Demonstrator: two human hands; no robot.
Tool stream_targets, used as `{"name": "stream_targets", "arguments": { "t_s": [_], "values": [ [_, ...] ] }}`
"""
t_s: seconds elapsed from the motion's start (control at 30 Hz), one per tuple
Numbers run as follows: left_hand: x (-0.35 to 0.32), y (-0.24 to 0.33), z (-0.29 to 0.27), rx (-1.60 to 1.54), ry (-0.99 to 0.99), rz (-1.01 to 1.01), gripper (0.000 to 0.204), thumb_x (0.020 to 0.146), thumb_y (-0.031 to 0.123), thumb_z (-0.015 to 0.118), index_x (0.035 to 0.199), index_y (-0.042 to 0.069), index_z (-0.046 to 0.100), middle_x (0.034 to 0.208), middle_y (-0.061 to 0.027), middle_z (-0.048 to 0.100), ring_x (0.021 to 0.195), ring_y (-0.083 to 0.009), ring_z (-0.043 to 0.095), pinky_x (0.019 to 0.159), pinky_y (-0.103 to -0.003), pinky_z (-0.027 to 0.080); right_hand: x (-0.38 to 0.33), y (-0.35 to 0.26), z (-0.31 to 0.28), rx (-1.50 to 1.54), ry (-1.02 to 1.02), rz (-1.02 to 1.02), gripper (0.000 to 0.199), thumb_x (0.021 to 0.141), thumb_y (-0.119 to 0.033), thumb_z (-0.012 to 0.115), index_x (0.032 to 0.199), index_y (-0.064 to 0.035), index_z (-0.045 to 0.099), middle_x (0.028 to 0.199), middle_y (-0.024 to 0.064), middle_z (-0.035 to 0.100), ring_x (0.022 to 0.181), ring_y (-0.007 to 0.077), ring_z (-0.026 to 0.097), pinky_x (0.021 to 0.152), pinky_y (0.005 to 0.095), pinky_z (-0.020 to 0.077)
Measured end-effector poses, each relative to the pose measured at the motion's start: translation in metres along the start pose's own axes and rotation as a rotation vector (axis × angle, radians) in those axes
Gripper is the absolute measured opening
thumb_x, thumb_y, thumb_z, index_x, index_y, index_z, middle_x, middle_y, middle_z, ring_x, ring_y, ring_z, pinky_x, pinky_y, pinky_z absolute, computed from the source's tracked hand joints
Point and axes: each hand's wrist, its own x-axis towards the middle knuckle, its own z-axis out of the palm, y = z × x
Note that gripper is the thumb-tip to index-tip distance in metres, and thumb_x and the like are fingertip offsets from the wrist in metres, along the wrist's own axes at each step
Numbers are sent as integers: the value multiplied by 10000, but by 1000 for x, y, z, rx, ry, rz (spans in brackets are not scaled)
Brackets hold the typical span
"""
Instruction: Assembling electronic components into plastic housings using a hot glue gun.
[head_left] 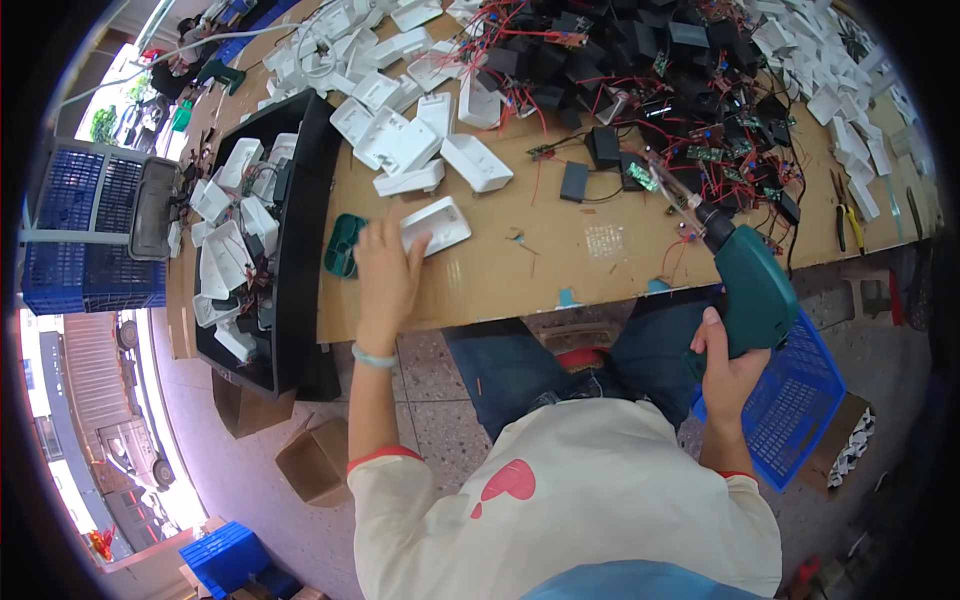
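My right hand [728, 365] is wrapped round the handle of a dark green cordless screwdriver [757, 285]. Its bit end points up and left toward a small green circuit board [641, 177] at the edge of a heap; I cannot tell if they touch. My left hand [388, 268] is open, fingers apart, above the table's front left part. Its thumb overlaps the near left end of a white plastic casing [446, 228], and contact is unclear. Just left of that hand sits a small green tray [342, 246] with compartments.
A black bin [303, 215] of white casings and wired parts stands at the left. White casings [398, 142] pile up behind my left hand. Black boxes with red wires [625, 55] heap at the back. Pliers [852, 225] lie far right; a blue crate [785, 410] stands below.
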Motion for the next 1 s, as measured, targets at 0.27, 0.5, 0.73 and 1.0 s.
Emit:
{"name": "stream_targets", "arguments": {
  "t_s": [0.27,0.5,0.73,1.0],
  "values": [
    [3,91,66,-228,139,133,388,851,-42,523,1239,-57,504,1069,-277,553,1014,-433,527,878,-484,453,6,7,1,0,-15,-3,160,936,1,613,1087,54,599,644,28,536,541,93,502,523,255,418],
    [7,140,42,-297,138,76,534,844,-7,546,1368,-58,453,1098,-250,553,977,-408,521,882,-478,449,7,9,-9,12,4,5,172,936,6,612,1100,56,595,649,29,539,539,94,499,521,256,419],
    [128,103,-2,137,373,708,512,771,63,621,1283,75,627,1298,-102,572,1157,-309,527,976,-413,443,8,1,-6,66,-5,1,232,933,14,610,1157,65,582,665,33,547,543,94,506,523,254,429],
    [137,104,-7,-879,212,439,218,891,46,670,1101,19,721,1027,-72,728,979,-186,658,884,-306,504,1,4,-14,52,0,22,268,925,21,613,1185,74,578,673,38,559,544,94,518,521,247,435]
  ]
}}
